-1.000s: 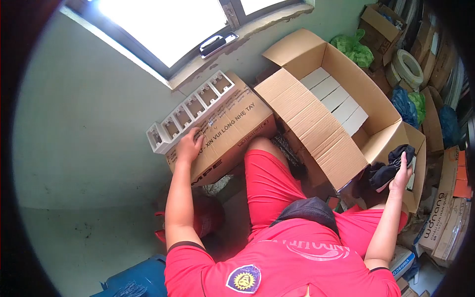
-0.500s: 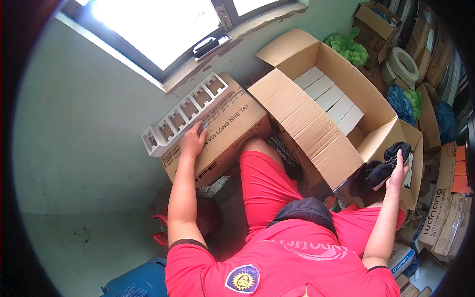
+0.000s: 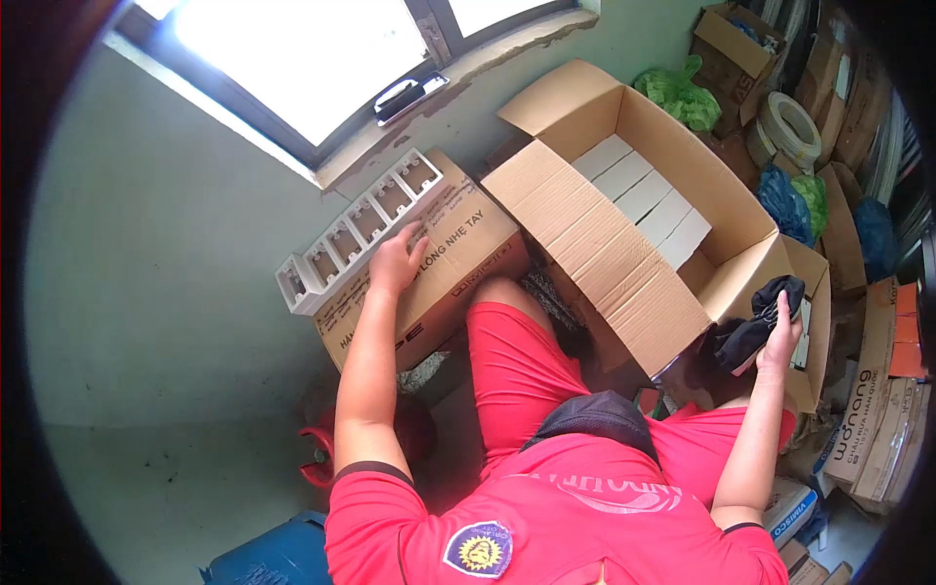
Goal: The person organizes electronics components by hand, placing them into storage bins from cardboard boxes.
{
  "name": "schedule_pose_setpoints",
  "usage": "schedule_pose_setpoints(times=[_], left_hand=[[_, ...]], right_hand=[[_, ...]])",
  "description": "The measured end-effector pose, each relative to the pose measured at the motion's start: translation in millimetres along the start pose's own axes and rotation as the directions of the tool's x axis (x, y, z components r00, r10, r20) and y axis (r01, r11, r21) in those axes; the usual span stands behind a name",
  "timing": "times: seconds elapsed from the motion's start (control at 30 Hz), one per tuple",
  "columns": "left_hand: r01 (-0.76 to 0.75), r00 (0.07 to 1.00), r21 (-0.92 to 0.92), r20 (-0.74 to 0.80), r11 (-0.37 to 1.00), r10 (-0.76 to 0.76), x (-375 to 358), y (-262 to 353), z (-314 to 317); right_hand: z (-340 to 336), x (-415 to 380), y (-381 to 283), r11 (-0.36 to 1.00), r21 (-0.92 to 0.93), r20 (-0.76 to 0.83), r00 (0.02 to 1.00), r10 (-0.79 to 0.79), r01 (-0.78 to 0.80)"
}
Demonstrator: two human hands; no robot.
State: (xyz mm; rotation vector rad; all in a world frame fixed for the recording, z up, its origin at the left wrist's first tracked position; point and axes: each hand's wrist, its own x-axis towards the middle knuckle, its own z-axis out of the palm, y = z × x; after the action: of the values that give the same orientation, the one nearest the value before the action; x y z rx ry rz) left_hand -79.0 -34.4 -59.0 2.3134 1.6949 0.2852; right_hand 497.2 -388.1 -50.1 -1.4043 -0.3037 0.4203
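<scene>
A row of white plastic electrical mounting boxes [image 3: 336, 287] lies along the back edge of a closed cardboard box [image 3: 444, 263] with printed lettering. My left hand [image 3: 396, 261] is over the top of this carton, close beside the row, its fingers apart and nothing in its grip. Off to the right, my right hand [image 3: 778, 343] is closed on a bunched black cloth [image 3: 749, 336], thumb upward. The cloth hangs over the corner of a smaller open carton [image 3: 817, 336] with white items inside.
A large open carton [image 3: 604, 263] stands in the middle, with white boxes [image 3: 648, 200] packed inside. Behind it are a green plastic bag [image 3: 680, 96] and a coil of white strip [image 3: 792, 132]. Stacked cartons [image 3: 868, 419] line the right side. The window [image 3: 302, 58] is above.
My left hand has slid a little to the right and up along the row of mounting boxes, with its fingers more spread. My right hand keeps hold of the black cloth, nearly still.
</scene>
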Motion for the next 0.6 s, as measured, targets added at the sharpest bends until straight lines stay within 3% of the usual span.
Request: schedule_pose_setpoints(times=[0.13,0.23,0.43,0.47,0.53,0.57,0.6], left_hand=[[-0.033,0.998,-0.034,0.043,0.999,0.034,9,28,0],[0.022,0.997,0.044,-0.075,0.999,-0.019,23,29,18],[0.035,0.998,0.045,-0.054,0.998,-0.032,25,40,14],[0.009,0.993,0.082,-0.118,0.997,0.001,25,41,17],[-0.095,0.965,0.037,-0.242,0.995,0.101,26,55,22],[-0.121,0.972,-0.068,-0.211,0.990,0.104,24,76,19],[-0.138,0.978,-0.171,-0.176,0.975,0.108,22,99,14]], right_hand=[[3,2,0,1.000,0.002,-0.006,1.000,0.003,-0.003],[8,0,-4,1.000,0.009,-0.028,1.000,-0.010,0.010],[5,7,-13,0.990,0.140,0.007,1.000,0.007,-0.008],[8,6,-23,0.985,0.174,-0.018,1.000,0.000,0.003],[-12,30,-24,0.927,0.361,0.026,0.995,0.100,-0.103],[-8,34,-42,0.891,0.427,-0.031,0.982,0.185,-0.154],[7,32,-67,0.896,0.437,-0.104,0.985,0.138,-0.079]])
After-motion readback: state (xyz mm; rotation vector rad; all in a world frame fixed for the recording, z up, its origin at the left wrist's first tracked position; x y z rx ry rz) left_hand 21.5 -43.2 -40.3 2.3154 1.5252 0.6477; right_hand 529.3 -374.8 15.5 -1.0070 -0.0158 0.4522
